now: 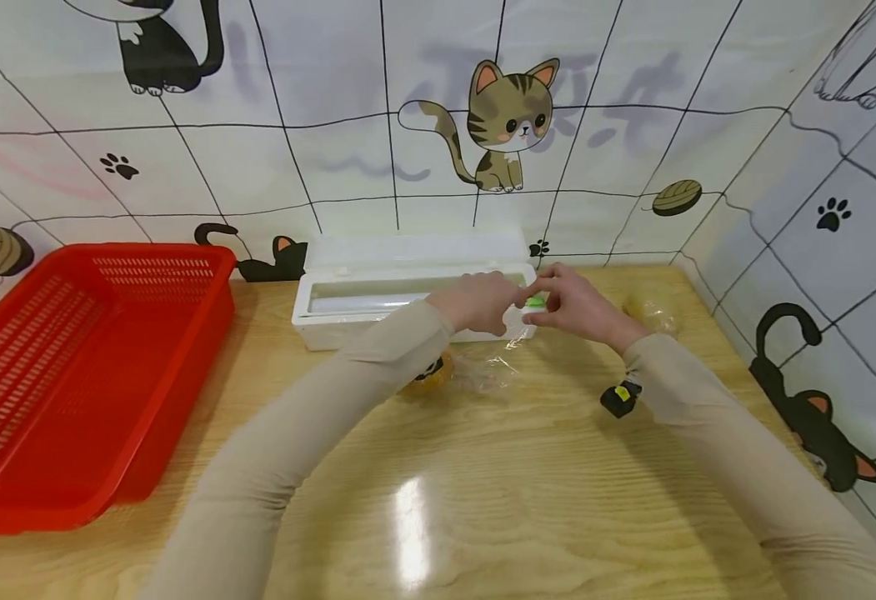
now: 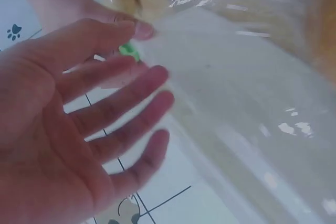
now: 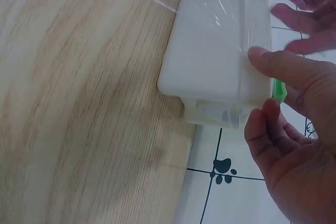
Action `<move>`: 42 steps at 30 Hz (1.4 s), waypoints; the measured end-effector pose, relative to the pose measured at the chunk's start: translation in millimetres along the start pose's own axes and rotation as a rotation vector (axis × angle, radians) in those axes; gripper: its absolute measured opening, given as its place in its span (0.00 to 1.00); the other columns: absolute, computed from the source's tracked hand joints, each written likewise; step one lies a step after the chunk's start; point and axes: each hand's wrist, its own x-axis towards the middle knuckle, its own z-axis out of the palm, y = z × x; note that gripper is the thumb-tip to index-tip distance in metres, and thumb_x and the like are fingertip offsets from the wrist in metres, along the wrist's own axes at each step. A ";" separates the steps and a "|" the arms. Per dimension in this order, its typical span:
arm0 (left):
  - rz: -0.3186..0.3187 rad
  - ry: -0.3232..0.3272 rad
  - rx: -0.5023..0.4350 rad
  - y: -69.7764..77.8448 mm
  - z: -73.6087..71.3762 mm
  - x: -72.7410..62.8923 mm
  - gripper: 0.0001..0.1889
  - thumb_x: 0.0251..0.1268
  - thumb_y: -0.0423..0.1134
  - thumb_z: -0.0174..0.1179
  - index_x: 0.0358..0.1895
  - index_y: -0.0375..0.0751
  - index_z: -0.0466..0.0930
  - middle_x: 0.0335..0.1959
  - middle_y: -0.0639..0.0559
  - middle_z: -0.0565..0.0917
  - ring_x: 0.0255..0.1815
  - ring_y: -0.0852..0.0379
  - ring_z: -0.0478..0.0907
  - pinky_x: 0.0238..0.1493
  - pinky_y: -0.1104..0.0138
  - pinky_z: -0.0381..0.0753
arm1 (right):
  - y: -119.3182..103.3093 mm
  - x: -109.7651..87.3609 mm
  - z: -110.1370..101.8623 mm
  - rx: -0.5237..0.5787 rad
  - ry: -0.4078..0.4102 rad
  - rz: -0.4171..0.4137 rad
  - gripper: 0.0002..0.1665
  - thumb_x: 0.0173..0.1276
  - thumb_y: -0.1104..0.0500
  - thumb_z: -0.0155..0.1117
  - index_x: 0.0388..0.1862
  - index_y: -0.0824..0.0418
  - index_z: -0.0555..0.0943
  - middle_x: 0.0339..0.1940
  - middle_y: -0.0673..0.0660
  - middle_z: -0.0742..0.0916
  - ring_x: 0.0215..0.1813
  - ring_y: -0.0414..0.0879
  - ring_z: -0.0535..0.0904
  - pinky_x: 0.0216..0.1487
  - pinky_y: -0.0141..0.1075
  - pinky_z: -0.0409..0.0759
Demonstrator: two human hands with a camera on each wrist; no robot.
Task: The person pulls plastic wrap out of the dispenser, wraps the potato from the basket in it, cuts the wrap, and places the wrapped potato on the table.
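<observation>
A white cling film dispenser box [image 1: 325, 335] stands at the back of the table with its lid [image 1: 415, 250] raised. Inside lies a roll of film [image 1: 362, 304]. Clear film [image 1: 486, 371] hangs over its front. My right hand [image 1: 580, 307] holds the box's right end, the thumb on the front face and the other fingers curled by the corner, beside a green piece [image 3: 279, 91]. Close by, my left hand [image 2: 68, 114] has its fingers loosely spread at the film's edge; its thumb tip is near the right thumb. Whether it touches the film, I cannot tell.
A red plastic basket [image 1: 92, 375] occupies the table's left side. Behind the left forearm sits a partly hidden orange-yellow thing [image 1: 438, 375]. A pale yellow, film-wrapped thing [image 1: 653, 310] lies past the right hand. Cat-patterned sheeting [image 1: 347, 158] borders the back and right.
</observation>
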 end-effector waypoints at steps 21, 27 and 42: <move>0.134 0.132 0.059 11.0 -2.9 44.6 0.14 0.66 0.32 0.61 0.53 0.48 0.82 0.49 0.54 0.81 0.47 0.58 0.75 0.44 0.66 0.77 | 11.5 6.7 -3.1 0.115 -0.032 0.010 0.16 0.57 0.62 0.74 0.41 0.66 0.78 0.43 0.59 0.74 0.34 0.51 0.72 0.35 0.42 0.72; 0.048 0.180 0.129 20.8 1.8 46.6 0.15 0.59 0.32 0.66 0.50 0.48 0.81 0.47 0.53 0.80 0.47 0.58 0.75 0.42 0.64 0.78 | 14.9 6.5 -3.0 0.195 -0.033 0.000 0.28 0.56 0.65 0.74 0.52 0.70 0.71 0.37 0.60 0.76 0.31 0.51 0.72 0.32 0.39 0.72; 0.059 0.255 0.233 25.8 9.7 52.1 0.10 0.62 0.32 0.61 0.45 0.46 0.81 0.48 0.53 0.82 0.45 0.54 0.78 0.47 0.60 0.77 | 15.3 10.3 -1.1 0.127 -0.012 -0.058 0.28 0.55 0.66 0.73 0.53 0.71 0.73 0.46 0.63 0.79 0.46 0.53 0.74 0.49 0.46 0.73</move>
